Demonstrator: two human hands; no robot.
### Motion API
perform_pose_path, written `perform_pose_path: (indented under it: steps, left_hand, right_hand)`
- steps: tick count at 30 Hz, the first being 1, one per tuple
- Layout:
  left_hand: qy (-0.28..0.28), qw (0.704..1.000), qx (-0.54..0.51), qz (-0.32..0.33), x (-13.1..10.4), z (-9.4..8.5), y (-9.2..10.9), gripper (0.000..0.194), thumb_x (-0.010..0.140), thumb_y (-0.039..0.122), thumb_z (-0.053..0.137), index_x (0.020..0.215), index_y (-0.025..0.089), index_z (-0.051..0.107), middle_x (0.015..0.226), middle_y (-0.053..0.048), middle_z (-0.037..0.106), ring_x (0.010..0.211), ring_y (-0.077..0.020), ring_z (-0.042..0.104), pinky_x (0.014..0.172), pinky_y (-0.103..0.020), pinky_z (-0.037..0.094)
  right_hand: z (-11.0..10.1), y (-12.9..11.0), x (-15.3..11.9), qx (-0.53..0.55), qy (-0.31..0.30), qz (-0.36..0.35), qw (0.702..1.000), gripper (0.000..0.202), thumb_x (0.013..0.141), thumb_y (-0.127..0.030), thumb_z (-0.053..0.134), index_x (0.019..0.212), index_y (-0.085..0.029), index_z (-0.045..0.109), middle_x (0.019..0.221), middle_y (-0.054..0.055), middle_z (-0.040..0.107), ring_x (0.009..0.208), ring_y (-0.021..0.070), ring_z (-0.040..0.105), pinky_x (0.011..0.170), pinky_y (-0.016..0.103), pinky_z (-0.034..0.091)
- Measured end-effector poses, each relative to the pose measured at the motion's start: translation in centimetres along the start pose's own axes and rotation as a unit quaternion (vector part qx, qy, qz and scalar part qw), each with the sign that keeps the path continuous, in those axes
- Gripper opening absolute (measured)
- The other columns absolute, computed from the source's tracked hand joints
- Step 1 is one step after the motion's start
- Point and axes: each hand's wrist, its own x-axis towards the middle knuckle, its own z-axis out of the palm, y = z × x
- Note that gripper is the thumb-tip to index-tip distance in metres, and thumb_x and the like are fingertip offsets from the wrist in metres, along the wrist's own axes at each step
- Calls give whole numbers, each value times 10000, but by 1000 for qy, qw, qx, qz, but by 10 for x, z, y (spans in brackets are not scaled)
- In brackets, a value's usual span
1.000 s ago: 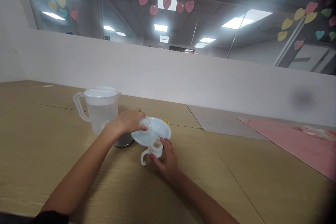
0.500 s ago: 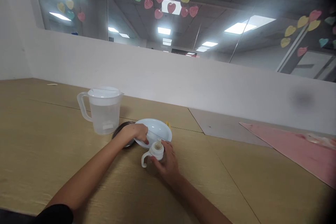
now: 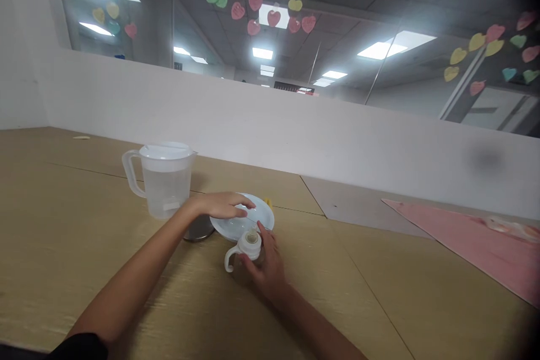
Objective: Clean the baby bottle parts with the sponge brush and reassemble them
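My right hand (image 3: 268,267) is wrapped round a baby bottle (image 3: 248,243) with a white collar, a pale teat on top and a curved white side handle. The bottle stands upright on the table, its lower part mostly hidden by the hand. My left hand (image 3: 223,205) reaches over a white bowl (image 3: 228,232) just behind the bottle, fingers stretched out and apart, with nothing visibly gripped. A thin line crosses the bowl near those fingertips; I cannot make out what it is. Under my left wrist, a dark metal dish (image 3: 199,230) is partly covered.
A clear plastic jug (image 3: 166,185) with a white lid stands left of the bowl, liquid inside. Something small and yellow (image 3: 268,202) shows behind the bowl. A pink mat (image 3: 464,236) lies at the right. Behind the wooden table (image 3: 337,292) rises a white wall (image 3: 253,124).
My left hand has risen from inside the bowl and opened, its fingers now extended further right over it. My right hand keeps its hold on the baby bottle. The view has shifted slightly.
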Motion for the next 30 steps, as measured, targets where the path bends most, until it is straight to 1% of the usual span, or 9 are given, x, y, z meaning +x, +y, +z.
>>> perform_pose_path:
  steps: [2, 4, 5, 7, 11, 15, 21, 26, 30]
  left_hand:
    - [-18, 997, -45, 55, -12, -4, 12, 561, 826, 397, 506, 1347, 223, 390, 1389, -33, 451, 1219, -165, 450, 971, -236, 372]
    - [-29, 995, -44, 83, -18, -3, 21, 671, 742, 403, 616, 1349, 248, 374, 1357, -27, 478, 1186, -177, 473, 934, -237, 395]
    - [-27, 995, -37, 92, -18, 0, 25, 696, 709, 389, 650, 1336, 256, 381, 1335, -23, 493, 1172, -181, 479, 922, -239, 399]
    - [-13, 995, -22, 101, -16, 6, 28, 670, 662, 344, 685, 1275, 259, 426, 1273, -15, 528, 1132, -182, 495, 894, -242, 406]
    - [-16, 995, 1, 95, -9, 14, 32, 522, 630, 282, 686, 1116, 256, 496, 1093, 13, 590, 986, -170, 544, 787, -245, 418]
    - [-6, 996, 23, 82, -7, 18, 34, 444, 636, 242, 651, 1050, 253, 494, 1044, 23, 591, 920, -162, 549, 727, -242, 404]
    - [5, 998, 50, 49, -9, 24, 34, 436, 637, 251, 626, 1047, 250, 478, 992, 3, 609, 873, -181, 565, 698, -256, 410]
    - [7, 996, 80, 48, -10, 23, 38, 442, 629, 259, 622, 1047, 257, 479, 983, 7, 611, 858, -187, 569, 686, -264, 412]
    - [11, 995, 92, 48, -11, 21, 42, 420, 624, 258, 615, 1023, 251, 483, 925, 7, 610, 837, -188, 570, 625, -253, 403]
  right_hand:
    - [0, -2, 0, 9, -4, 17, 1000, 712, 827, -415, 576, 1413, -179, 247, 1195, 132, 571, 1096, 265, 537, 908, 426, 460]
    - [0, -4, 1, 17, -7, 28, 999, 724, 816, -413, 587, 1415, -187, 249, 1189, 122, 579, 1079, 264, 547, 889, 420, 471]
    - [0, -5, 1, 19, -6, 35, 999, 723, 812, -412, 590, 1413, -189, 255, 1171, 119, 589, 1061, 264, 557, 875, 418, 477]
    - [0, -6, 2, 20, -4, 49, 999, 718, 806, -419, 590, 1404, -188, 266, 1118, 114, 609, 1020, 264, 575, 846, 415, 487]
    - [0, -8, 3, 25, -9, 66, 997, 681, 794, -438, 587, 1364, -175, 323, 1037, 104, 626, 964, 263, 589, 811, 402, 496]
    - [2, -8, 2, 36, -10, 73, 997, 683, 788, -461, 597, 1353, -181, 333, 1060, 103, 617, 973, 262, 581, 820, 400, 492]
    - [5, -3, 0, 12, 1, 25, 1000, 779, 825, -474, 557, 1442, -202, 165, 1165, 118, 578, 1051, 263, 552, 849, 411, 476]
    - [1, -8, 4, 6, -9, 21, 1000, 771, 814, -490, 563, 1427, -173, 220, 1090, 112, 618, 1027, 264, 563, 878, 414, 461]
    - [-4, -13, 5, 8, -13, 16, 1000, 733, 805, -468, 582, 1410, -204, 263, 1096, 95, 623, 1028, 264, 567, 872, 411, 464]
